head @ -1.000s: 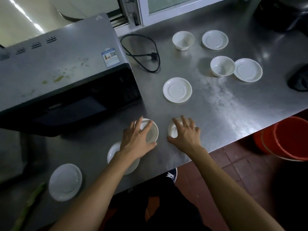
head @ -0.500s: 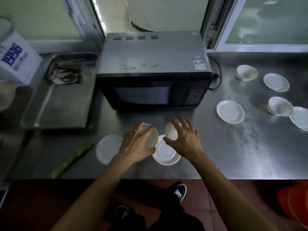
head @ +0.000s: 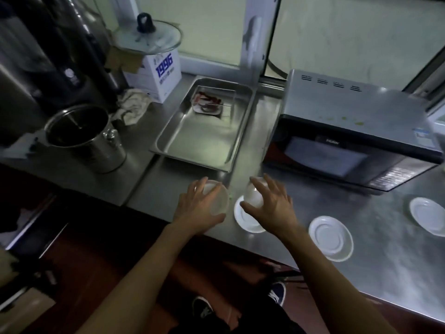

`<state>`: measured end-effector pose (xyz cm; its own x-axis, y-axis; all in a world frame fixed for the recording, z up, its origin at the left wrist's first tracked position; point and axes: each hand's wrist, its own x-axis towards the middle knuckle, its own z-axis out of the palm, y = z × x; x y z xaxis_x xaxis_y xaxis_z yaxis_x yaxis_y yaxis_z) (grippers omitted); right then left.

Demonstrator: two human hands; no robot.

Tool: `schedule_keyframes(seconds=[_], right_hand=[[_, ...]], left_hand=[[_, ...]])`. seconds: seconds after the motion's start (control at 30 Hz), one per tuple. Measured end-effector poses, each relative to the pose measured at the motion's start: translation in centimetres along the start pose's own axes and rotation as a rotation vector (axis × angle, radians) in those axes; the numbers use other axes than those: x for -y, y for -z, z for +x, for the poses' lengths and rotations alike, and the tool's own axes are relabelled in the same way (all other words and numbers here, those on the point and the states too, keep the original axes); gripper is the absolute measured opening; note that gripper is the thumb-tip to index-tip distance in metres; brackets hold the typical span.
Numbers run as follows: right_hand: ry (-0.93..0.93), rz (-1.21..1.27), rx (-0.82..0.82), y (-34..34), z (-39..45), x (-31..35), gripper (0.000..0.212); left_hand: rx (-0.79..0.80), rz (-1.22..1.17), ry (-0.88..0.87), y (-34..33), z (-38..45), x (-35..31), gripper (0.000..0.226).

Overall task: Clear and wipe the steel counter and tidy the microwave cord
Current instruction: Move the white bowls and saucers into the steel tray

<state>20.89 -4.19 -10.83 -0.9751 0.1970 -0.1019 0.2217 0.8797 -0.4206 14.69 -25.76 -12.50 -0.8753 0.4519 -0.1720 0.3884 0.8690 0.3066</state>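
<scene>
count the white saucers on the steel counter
3: one saucer partly under the right hand, one right of it, one at the right edge. More may lie outside the view.

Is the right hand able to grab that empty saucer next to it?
Probably not yet: the right hand already grips a small bowl. The saucer lies bare nearby, nothing blocking it.

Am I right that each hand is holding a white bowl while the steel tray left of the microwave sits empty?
Not quite: the tray is not empty. The head view shows a clear packet with something red inside lying at its far end. The rest holds: the left hand and right hand each hold a white bowl, and the tray is left of the microwave.
</scene>
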Motion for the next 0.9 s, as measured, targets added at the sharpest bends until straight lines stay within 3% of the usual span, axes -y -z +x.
schedule_keyframes(seconds=[0.37,0.7,0.9], right_hand=[[0.111,-0.034,0.028,-2.4,6.6,6.9,0.08],[0.102,0.059,0.017,-3.6,16.1,7.3,0.079],[0.101,0.056,0.059,-4.4,20.3,7.5,0.082]], left_hand=[[-0.02,-0.039,0.099,2.6,2.2,7.5,0.09],[0.024,0.031,0.107,4.9,11.8,11.8,0.09],[-0.034,0.028,0.09,4.7,16.3,12.7,0.089]])
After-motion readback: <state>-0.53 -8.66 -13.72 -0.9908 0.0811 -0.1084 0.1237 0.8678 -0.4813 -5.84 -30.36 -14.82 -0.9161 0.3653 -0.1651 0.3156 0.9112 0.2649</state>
